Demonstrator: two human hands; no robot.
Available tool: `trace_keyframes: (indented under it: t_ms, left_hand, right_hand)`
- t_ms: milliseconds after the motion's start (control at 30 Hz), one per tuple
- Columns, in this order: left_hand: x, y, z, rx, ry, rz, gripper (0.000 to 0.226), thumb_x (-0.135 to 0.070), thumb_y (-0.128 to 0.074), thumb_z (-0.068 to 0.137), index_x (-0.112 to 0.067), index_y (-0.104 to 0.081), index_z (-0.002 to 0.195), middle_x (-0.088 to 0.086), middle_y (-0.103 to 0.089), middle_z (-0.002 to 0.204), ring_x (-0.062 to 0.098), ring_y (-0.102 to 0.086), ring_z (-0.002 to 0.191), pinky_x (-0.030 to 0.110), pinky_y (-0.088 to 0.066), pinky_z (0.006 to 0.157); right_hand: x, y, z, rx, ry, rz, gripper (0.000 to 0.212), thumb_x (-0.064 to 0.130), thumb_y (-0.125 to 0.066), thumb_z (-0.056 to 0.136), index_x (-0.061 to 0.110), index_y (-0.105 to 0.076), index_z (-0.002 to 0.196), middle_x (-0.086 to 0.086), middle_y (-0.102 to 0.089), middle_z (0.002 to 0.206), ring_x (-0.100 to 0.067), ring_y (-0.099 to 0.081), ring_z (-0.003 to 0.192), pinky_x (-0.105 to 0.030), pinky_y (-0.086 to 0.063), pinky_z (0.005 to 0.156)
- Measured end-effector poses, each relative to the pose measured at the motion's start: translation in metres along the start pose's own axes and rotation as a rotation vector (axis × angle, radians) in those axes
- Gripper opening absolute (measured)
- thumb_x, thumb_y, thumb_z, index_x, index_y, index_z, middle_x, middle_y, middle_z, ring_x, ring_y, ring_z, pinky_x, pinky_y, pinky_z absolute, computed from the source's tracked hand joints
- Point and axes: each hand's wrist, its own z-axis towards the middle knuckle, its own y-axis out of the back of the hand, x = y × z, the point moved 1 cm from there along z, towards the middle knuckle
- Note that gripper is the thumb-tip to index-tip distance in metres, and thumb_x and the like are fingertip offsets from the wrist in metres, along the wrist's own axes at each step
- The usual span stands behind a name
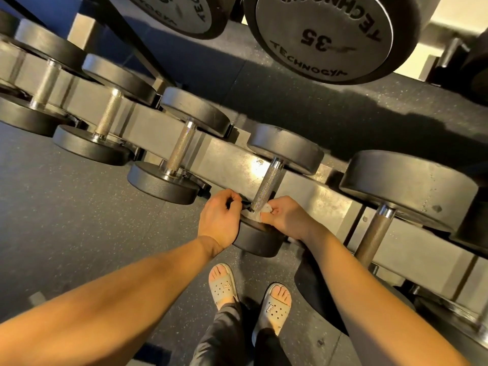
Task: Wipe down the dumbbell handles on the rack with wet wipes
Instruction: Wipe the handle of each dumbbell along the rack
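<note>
White wet wipe (264, 210) looped round near end of knurled dumbbell handle (267, 184), between two hands. Right hand (286, 217) pinches one end; left hand (220, 216), fingers curled, grips other end. Dumbbell rests on rack (232, 165) just beyond hands.

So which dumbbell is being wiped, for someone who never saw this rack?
Find the big weight marked 35, then drop to the lower row of the rack. The dumbbell just below it is the only one with a left hand and right hand holding a white wipe at its handle.
</note>
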Motion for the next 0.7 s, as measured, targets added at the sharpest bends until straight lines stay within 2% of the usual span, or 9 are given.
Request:
trace_keyframes:
  t_ms: [100, 167, 233, 300, 433, 500, 600, 633, 700]
  left_hand:
    - [0.001, 0.0, 0.0, -0.001, 0.003, -0.004, 0.017, -0.017, -0.049, 0.099, -0.024, -0.062, 0.09, -0.003, -0.064, 0.096, 0.02, -0.056, 0.093, 0.033, -0.038, 0.077]
    - [0.001, 0.0, -0.001, -0.003, 0.01, -0.006, 0.017, -0.018, -0.049, 0.099, -0.025, -0.062, 0.09, -0.003, -0.064, 0.096, 0.019, -0.056, 0.093, 0.033, -0.037, 0.077]
    - [0.001, 0.0, -0.001, 0.001, 0.014, -0.007, 0.017, -0.019, -0.049, 0.099, -0.024, -0.063, 0.092, -0.003, -0.063, 0.097, 0.019, -0.056, 0.094, 0.033, -0.037, 0.077]
    - [0.001, 0.0, 0.0, 0.007, 0.012, -0.008, 0.017, -0.02, -0.048, 0.1, -0.023, -0.063, 0.094, -0.003, -0.063, 0.097, 0.018, -0.056, 0.093, 0.033, -0.038, 0.077]
    - [0.003, 0.0, 0.0, 0.005, 0.011, -0.015, 0.018, -0.023, -0.048, 0.101, -0.025, -0.063, 0.093, -0.005, -0.062, 0.095, 0.017, -0.056, 0.091, 0.034, -0.039, 0.076]
    - [0.005, -0.001, 0.001, 0.004, 0.013, -0.016, 0.018, -0.026, -0.047, 0.1, -0.027, -0.063, 0.092, -0.005, -0.063, 0.096, 0.017, -0.057, 0.091, 0.035, -0.042, 0.077]
    - [0.005, -0.001, 0.002, 0.0, 0.015, -0.017, 0.018, -0.025, -0.048, 0.1, -0.025, -0.063, 0.091, -0.004, -0.063, 0.094, 0.018, -0.057, 0.091, 0.035, -0.042, 0.077]
    - [0.005, -0.001, 0.002, 0.0, 0.015, -0.021, 0.018, -0.024, -0.048, 0.1, -0.025, -0.064, 0.09, -0.004, -0.063, 0.094, 0.018, -0.057, 0.09, 0.034, -0.041, 0.076]
    - [0.005, -0.002, 0.002, 0.001, 0.014, -0.022, 0.018, -0.024, -0.048, 0.101, -0.024, -0.064, 0.09, -0.004, -0.063, 0.094, 0.018, -0.057, 0.09, 0.033, -0.039, 0.074]
  right_hand:
    - [-0.005, 0.005, -0.006, -0.008, 0.045, 0.084, 0.02, 0.018, -0.066, 0.095, 0.026, -0.067, 0.077, -0.001, -0.065, 0.073, -0.015, -0.063, 0.067, -0.028, -0.054, 0.058]
    - [-0.004, 0.007, -0.007, -0.086, 0.025, 0.234, 0.011, 0.013, -0.062, 0.099, 0.018, -0.068, 0.091, -0.005, -0.064, 0.076, -0.014, -0.061, 0.064, -0.019, -0.049, 0.053]
    - [0.0, 0.006, -0.004, -0.189, 0.014, 0.411, 0.012, 0.01, -0.057, 0.101, 0.009, -0.069, 0.098, -0.012, -0.066, 0.083, -0.02, -0.064, 0.074, -0.022, -0.054, 0.061]
    - [0.006, 0.005, 0.002, -0.302, -0.045, 0.628, 0.015, 0.009, -0.055, 0.102, 0.011, -0.068, 0.095, -0.014, -0.069, 0.091, -0.025, -0.068, 0.083, -0.027, -0.057, 0.069]
    - [0.021, 0.016, 0.015, -0.484, -0.25, 1.333, 0.019, 0.012, -0.06, 0.1, 0.004, -0.063, 0.117, -0.012, -0.069, 0.112, -0.026, -0.071, 0.104, -0.035, -0.059, 0.093]
    - [0.03, 0.017, 0.021, -0.498, -0.249, 1.558, 0.009, 0.009, -0.058, 0.101, 0.005, -0.065, 0.104, -0.01, -0.068, 0.103, -0.022, -0.07, 0.1, -0.034, -0.057, 0.096]
    - [0.046, 0.005, 0.02, -0.52, -0.22, 1.555, 0.011, 0.009, -0.057, 0.101, 0.013, -0.064, 0.093, -0.003, -0.066, 0.088, -0.013, -0.065, 0.081, -0.026, -0.052, 0.079]
    - [0.046, 0.003, 0.017, -0.592, -0.225, 1.442, 0.007, 0.011, -0.058, 0.101, 0.012, -0.064, 0.097, -0.002, -0.065, 0.086, -0.011, -0.062, 0.078, -0.022, -0.05, 0.072]
    - [0.039, 0.001, 0.011, -0.788, -0.157, 0.975, 0.009, 0.016, -0.061, 0.099, 0.008, -0.065, 0.101, -0.003, -0.065, 0.089, -0.009, -0.06, 0.075, -0.016, -0.045, 0.062]
